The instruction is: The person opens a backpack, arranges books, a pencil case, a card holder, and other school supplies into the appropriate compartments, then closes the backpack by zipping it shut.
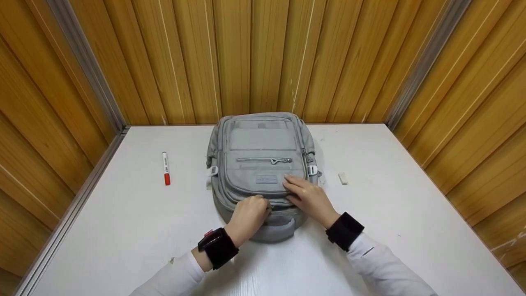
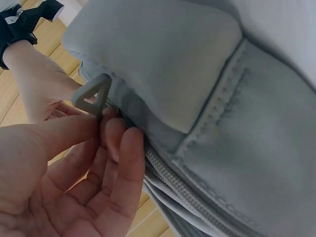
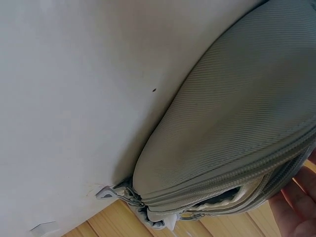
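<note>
A grey backpack (image 1: pixel 263 139) lies front side up on the white table, its carry handle (image 1: pixel 277 230) toward the person. At its near end my left hand (image 1: pixel 249 216) pinches a zipper pull (image 2: pixel 94 96) between thumb and fingers. The pull's triangular loop sticks up past the fingertips in the left wrist view, beside the zipper track (image 2: pixel 187 195). My right hand (image 1: pixel 310 200) rests on the near right part of the bag's front, fingers next to the label patch (image 1: pixel 266 179). Part of that hand (image 3: pixel 298 205) shows at the bag's edge in the right wrist view.
Left of the bag lies a marker (image 1: pixel 165 168) with a red cap. A small whitish eraser-like block (image 1: pixel 342 178) lies to the right. Wood-patterned panels (image 1: pixel 263 61) stand behind the table and on both sides.
</note>
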Demonstrator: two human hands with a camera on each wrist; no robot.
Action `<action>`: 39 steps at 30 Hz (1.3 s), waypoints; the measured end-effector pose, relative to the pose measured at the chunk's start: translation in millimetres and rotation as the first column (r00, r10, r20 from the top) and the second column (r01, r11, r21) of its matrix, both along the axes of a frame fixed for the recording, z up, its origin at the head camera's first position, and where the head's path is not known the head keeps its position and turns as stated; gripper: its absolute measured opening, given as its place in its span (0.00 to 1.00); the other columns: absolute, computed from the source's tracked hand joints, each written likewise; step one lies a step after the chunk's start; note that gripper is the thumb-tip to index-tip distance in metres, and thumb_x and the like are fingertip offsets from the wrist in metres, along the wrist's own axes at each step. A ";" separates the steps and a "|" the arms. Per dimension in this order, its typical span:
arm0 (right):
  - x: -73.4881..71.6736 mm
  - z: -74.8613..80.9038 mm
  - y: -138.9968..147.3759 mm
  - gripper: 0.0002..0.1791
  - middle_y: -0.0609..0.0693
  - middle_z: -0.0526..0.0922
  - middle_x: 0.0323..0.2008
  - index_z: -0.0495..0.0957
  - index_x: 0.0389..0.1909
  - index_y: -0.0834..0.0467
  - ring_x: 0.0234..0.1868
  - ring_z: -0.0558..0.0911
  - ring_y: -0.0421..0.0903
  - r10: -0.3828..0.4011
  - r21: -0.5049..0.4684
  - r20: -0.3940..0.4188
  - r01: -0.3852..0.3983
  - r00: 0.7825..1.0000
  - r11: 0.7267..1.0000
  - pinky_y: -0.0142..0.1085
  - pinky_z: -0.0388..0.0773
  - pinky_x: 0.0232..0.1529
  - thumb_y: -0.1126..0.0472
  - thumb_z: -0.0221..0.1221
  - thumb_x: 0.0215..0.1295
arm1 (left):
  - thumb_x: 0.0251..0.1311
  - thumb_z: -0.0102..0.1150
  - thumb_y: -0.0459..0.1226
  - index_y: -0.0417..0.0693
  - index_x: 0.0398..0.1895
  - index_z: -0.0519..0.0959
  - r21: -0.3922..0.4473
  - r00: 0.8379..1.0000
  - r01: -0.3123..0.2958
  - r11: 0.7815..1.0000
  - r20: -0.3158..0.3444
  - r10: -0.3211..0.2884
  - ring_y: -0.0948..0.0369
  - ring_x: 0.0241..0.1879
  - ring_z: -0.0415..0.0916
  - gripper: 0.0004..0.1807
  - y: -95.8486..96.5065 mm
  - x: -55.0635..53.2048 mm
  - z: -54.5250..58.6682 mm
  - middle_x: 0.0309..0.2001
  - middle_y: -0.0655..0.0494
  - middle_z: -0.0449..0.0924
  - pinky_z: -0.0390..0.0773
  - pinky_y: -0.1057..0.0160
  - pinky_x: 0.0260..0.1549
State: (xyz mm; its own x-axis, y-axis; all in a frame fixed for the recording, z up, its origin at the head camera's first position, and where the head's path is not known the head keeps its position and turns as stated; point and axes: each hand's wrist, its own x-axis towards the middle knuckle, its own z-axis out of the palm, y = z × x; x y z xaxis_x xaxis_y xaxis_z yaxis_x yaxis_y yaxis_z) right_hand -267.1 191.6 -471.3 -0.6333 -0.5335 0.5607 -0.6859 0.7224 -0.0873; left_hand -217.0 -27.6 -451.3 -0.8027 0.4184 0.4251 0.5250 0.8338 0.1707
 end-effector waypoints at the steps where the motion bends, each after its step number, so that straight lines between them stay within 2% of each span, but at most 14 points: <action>1: 0.2 0.0 -0.1 0.26 0.58 0.84 0.61 0.84 0.56 0.61 0.61 0.84 0.56 -0.001 -0.001 0.002 0.001 1.000 1.000 0.46 0.83 0.60 0.64 0.74 0.54 | 0.58 0.70 0.35 0.50 0.20 0.83 0.006 1.000 0.004 1.000 0.010 -0.004 0.57 0.25 0.84 0.10 -0.5 0.0 -0.1 0.25 0.57 0.84 0.80 0.58 0.21; 7: 1.0 0.2 0.3 0.26 0.57 0.84 0.61 0.84 0.56 0.60 0.62 0.84 0.56 -0.009 -0.002 0.011 0.009 1.000 1.000 0.46 0.83 0.60 0.64 0.74 0.54 | 0.58 0.70 0.37 0.50 0.24 0.86 0.050 0.998 0.030 0.998 0.047 -0.032 0.57 0.28 0.84 0.06 -3.8 -0.1 -1.5 0.27 0.57 0.84 0.82 0.58 0.24; 14: 1.0 -0.9 1.2 0.26 0.57 0.85 0.61 0.84 0.56 0.60 0.61 0.84 0.56 0.001 -0.005 0.004 -0.001 1.000 1.000 0.46 0.83 0.59 0.65 0.75 0.54 | 0.60 0.70 0.39 0.49 0.27 0.89 0.127 0.992 0.056 0.990 0.102 -0.069 0.59 0.27 0.83 0.06 -7.6 1.5 -2.8 0.27 0.58 0.84 0.81 0.61 0.25; 16: 1.1 -1.3 1.6 0.26 0.57 0.85 0.61 0.84 0.56 0.60 0.61 0.84 0.56 0.002 -0.005 0.004 -0.002 1.000 1.000 0.46 0.83 0.59 0.65 0.75 0.53 | 0.61 0.69 0.40 0.49 0.28 0.89 0.135 0.992 0.064 0.989 0.099 -0.078 0.60 0.27 0.83 0.07 -8.7 2.3 -1.7 0.28 0.58 0.84 0.82 0.61 0.26; 18: 0.7 -1.5 1.7 0.27 0.57 0.84 0.61 0.84 0.56 0.60 0.61 0.84 0.56 0.002 -0.008 0.004 -0.002 1.000 1.000 0.46 0.83 0.60 0.65 0.75 0.53 | 0.62 0.68 0.41 0.50 0.30 0.89 0.132 0.994 0.080 0.988 0.065 -0.089 0.60 0.29 0.84 0.07 -9.7 2.5 0.4 0.29 0.59 0.85 0.83 0.61 0.28; 21: -0.5 -2.1 2.0 0.26 0.57 0.84 0.61 0.84 0.56 0.60 0.61 0.85 0.56 0.005 -0.006 -0.012 -0.005 1.000 1.000 0.45 0.83 0.59 0.65 0.75 0.53 | 0.62 0.69 0.43 0.51 0.35 0.89 0.092 0.993 0.107 0.990 -0.067 -0.101 0.60 0.32 0.84 0.06 -12.6 -1.2 2.9 0.32 0.60 0.85 0.85 0.62 0.31; 24: -1.6 -2.7 1.6 0.26 0.57 0.85 0.61 0.84 0.56 0.60 0.60 0.85 0.55 0.010 0.001 -0.029 -0.010 1.000 1.000 0.45 0.84 0.58 0.64 0.75 0.54 | 0.61 0.71 0.44 0.51 0.44 0.87 0.036 0.977 0.125 0.992 -0.177 -0.117 0.60 0.39 0.84 0.12 -20.1 -11.6 3.7 0.38 0.59 0.87 0.86 0.63 0.37; 26: -1.8 -2.8 1.5 0.26 0.57 0.85 0.60 0.85 0.56 0.60 0.60 0.85 0.55 0.009 0.000 -0.029 -0.009 1.000 1.000 0.45 0.84 0.58 0.64 0.75 0.54 | 0.59 0.73 0.47 0.50 0.50 0.85 -0.013 0.970 0.126 0.992 -0.210 -0.126 0.59 0.45 0.84 0.19 -27.1 -21.3 2.7 0.44 0.58 0.87 0.86 0.61 0.45; 28: -1.7 -2.8 1.5 0.26 0.57 0.85 0.61 0.84 0.56 0.60 0.60 0.85 0.56 0.009 -0.003 -0.024 -0.009 1.000 1.000 0.45 0.84 0.59 0.64 0.75 0.53 | 0.58 0.73 0.51 0.49 0.55 0.83 -0.049 0.971 0.129 0.990 -0.198 -0.137 0.56 0.50 0.83 0.25 -34.5 -31.0 1.0 0.49 0.56 0.86 0.84 0.57 0.53; 32: -1.8 -2.7 1.7 0.26 0.57 0.85 0.61 0.84 0.56 0.60 0.61 0.84 0.56 0.007 -0.017 -0.010 -0.007 1.000 1.000 0.46 0.82 0.61 0.64 0.75 0.53 | 0.55 0.71 0.59 0.49 0.62 0.80 -0.074 0.982 0.146 0.987 -0.112 -0.153 0.52 0.62 0.79 0.36 -47.3 -47.1 -4.9 0.60 0.52 0.83 0.76 0.48 0.66; 35: -1.4 -2.2 1.6 0.26 0.57 0.84 0.61 0.84 0.56 0.60 0.61 0.84 0.56 0.003 -0.021 -0.003 -0.003 1.000 1.000 0.46 0.82 0.61 0.64 0.75 0.54 | 0.53 0.71 0.63 0.49 0.67 0.77 -0.066 0.985 0.162 0.985 -0.048 -0.165 0.50 0.69 0.74 0.43 -53.7 -55.0 -9.3 0.68 0.49 0.78 0.71 0.46 0.71; 39: -0.2 -1.9 1.3 0.26 0.56 0.84 0.61 0.84 0.57 0.60 0.61 0.84 0.56 0.003 -0.025 0.006 -0.002 1.000 1.000 0.46 0.83 0.60 0.64 0.75 0.54 | 0.48 0.74 0.64 0.47 0.71 0.73 -0.045 0.986 0.168 0.985 -0.014 -0.168 0.47 0.74 0.69 0.50 -58.0 -59.2 -13.9 0.73 0.47 0.72 0.70 0.45 0.73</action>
State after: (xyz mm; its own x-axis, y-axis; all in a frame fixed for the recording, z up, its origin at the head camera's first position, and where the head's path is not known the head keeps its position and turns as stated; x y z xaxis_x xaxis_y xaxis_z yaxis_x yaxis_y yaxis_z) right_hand -267.4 192.9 -473.2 -0.6354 -0.5210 0.5700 -0.6871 0.7183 -0.1094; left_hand -276.2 -85.7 -465.2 -0.7121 0.5652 0.4166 0.6609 0.7399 0.1258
